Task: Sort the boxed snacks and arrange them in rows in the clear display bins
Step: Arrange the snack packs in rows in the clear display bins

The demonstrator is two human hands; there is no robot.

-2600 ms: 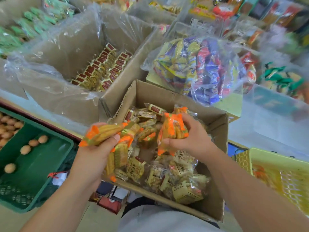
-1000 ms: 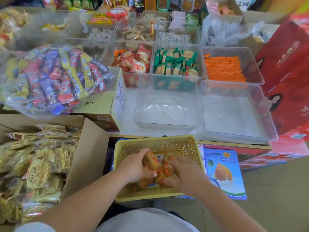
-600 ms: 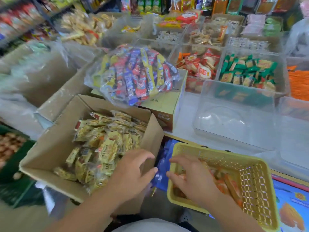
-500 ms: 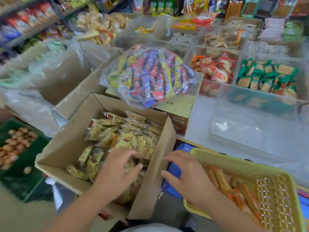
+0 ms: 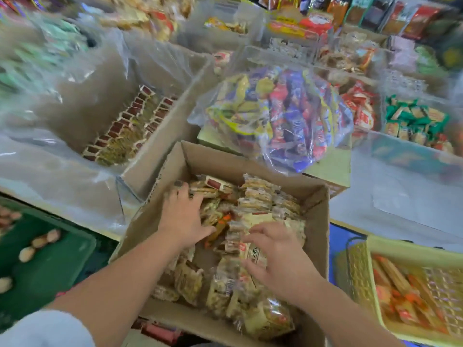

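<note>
Carton [image 5: 317, 226] of packs [image 5: 260, 199] straight before me. Basket [image 5: 406, 255] right of it, crate [image 5: 50, 266] left. Behind carton: bag [image 5: 275, 113]; lined box [image 5: 162, 132] back-left, bins [image 5: 400, 156] back-right on bench [image 5: 400, 204].

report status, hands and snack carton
Left hand flat on yellow-wrapped snack packs in brown cardboard carton; right hand spread over them, nothing gripped. Orange-wrapped pack half buried between the hands.

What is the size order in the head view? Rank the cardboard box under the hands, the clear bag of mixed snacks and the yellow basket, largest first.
1. cardboard box: largest, though nearest.
2. clear bag and yellow basket: look alike; the frame edge cuts the basket off, so unranked.
</note>
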